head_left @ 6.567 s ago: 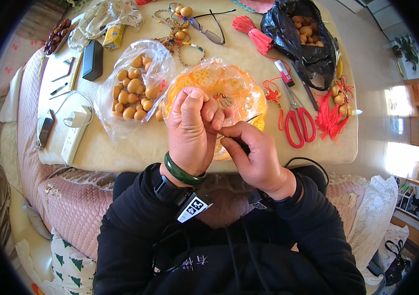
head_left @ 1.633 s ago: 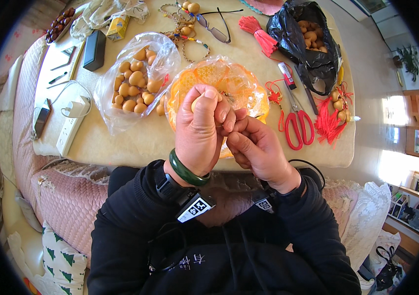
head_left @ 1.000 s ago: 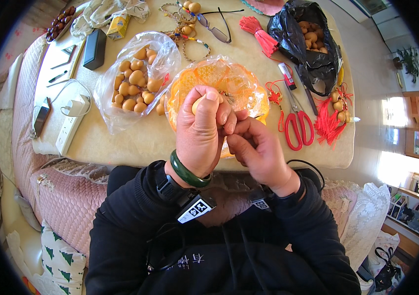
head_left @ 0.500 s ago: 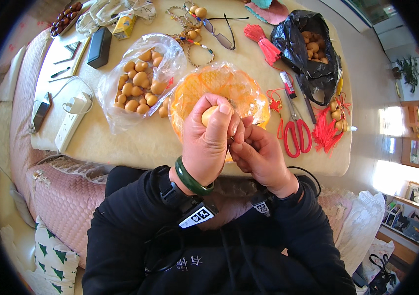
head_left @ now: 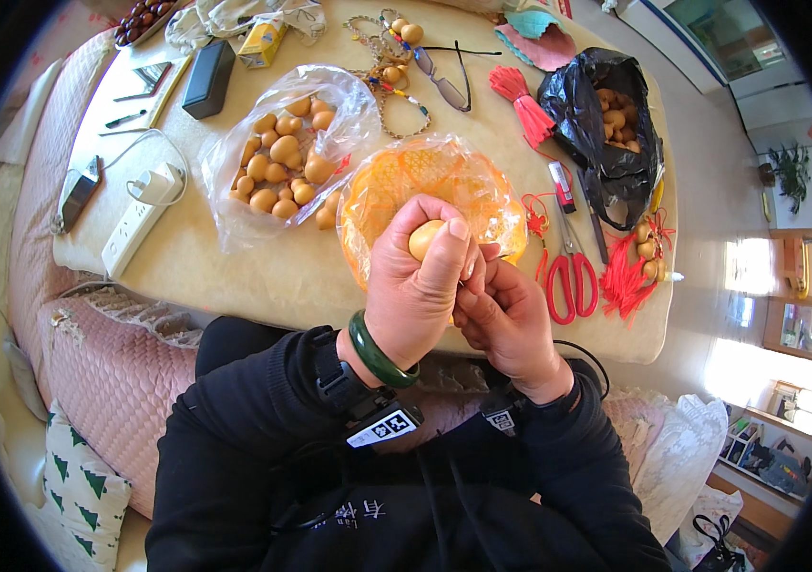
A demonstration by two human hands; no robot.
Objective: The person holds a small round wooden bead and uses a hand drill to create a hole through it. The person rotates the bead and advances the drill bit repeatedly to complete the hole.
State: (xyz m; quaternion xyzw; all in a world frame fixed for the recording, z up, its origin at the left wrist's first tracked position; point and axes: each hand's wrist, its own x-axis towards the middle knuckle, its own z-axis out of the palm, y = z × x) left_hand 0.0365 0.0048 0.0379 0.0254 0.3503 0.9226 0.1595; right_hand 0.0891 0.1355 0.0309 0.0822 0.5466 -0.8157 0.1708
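My left hand (head_left: 417, 272), with a green bangle (head_left: 374, 349) at its wrist, is closed around a small tan gourd (head_left: 424, 240); the gourd's rounded end shows beside the thumb. Against those fingers, my right hand (head_left: 509, 319) is closed in a pinch. A thin dark line shows between the two hands, too small to name. Both hands are over the near edge of an orange basket (head_left: 358, 250) lined with clear plastic. To its left lies a clear plastic bag (head_left: 220, 224) with several small gourds (head_left: 284, 149) in it.
Red-handled scissors (head_left: 573, 286), a marker (head_left: 561, 186) and red tassels (head_left: 627, 281) lie on the right. A black bag (head_left: 568, 95) of gourds stands beyond them. Glasses (head_left: 444, 84) and beaded cords (head_left: 404, 119) are at the back. A power strip (head_left: 142, 221) lies at the left.
The whole view has shifted slightly, so the table things appear a little lower. Both hands keep nearly the same grip, and a little more of the gourd's end shows.
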